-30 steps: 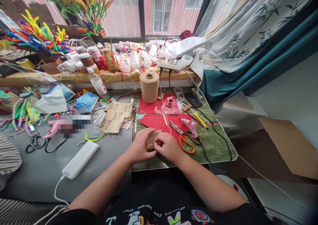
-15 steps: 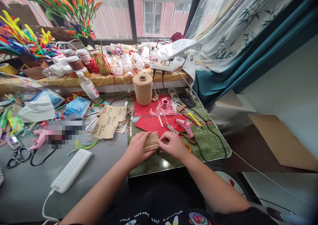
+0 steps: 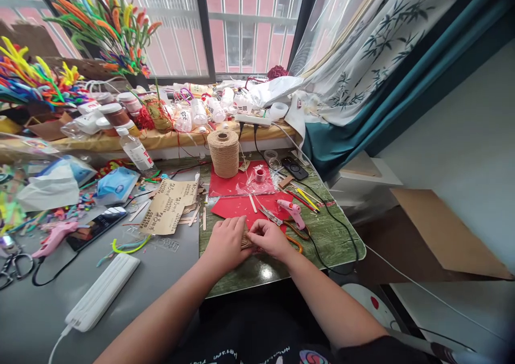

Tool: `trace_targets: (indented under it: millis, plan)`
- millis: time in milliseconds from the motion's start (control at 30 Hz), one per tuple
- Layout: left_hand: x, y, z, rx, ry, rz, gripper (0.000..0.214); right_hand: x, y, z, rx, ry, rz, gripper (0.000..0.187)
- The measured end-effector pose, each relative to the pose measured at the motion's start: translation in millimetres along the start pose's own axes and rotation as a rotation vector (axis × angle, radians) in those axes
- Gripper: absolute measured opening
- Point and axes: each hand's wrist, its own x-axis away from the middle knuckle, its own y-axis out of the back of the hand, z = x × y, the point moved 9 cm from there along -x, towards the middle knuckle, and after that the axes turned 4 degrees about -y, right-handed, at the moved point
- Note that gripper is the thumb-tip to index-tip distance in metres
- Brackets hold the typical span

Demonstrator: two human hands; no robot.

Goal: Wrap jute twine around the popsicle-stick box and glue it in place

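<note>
Between my hands is a small twine-wrapped piece [image 3: 245, 239], tan and closely ridged, mostly covered by my fingers. My left hand [image 3: 226, 242] lies over its left side with the fingers bent round it. At its right edge, my right hand [image 3: 270, 239] is closed, thumb and forefinger pinched together against the piece. A big spool of tan twine [image 3: 224, 157] stands upright beyond the hands, a thin strand trailing off its right side. Just past my right hand lie scissors [image 3: 272, 215] with orange handles and a pink glue gun [image 3: 292, 212].
Red sheets [image 3: 229, 207] lie beyond my hands on the green table [image 3: 341, 230]. Sandpaper [image 3: 167, 206] and a white power strip [image 3: 102, 291] are to the left. Black cables run along the right. Bottles and colourful pipe-cleaner flowers [image 3: 120, 26] crowd the windowsill.
My left hand has shifted over the twine-wrapped piece, so less of it shows now. My right hand still pinches at its right edge. The whole view has shifted slightly.
</note>
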Motion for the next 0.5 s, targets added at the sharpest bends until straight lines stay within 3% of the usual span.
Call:
trace_targets:
  millis: [200,367,500]
  plan:
    - [2.8,-4.0,0.9,-0.039,0.003,0.015,0.081,-2.6,8.9,-17.4,-0.068,-0.006,0.084,0.048]
    - [4.8,0.4,4.8,0.006,0.011,-0.012,0.079,-2.7,-0.4,-38.9,-0.198,-0.025,0.089,0.048]
    - [16.2,7.4,18.0,0.129,0.047,-0.097,0.078,-0.9,-9.7,-29.4,-0.154,0.003,0.083,0.042]
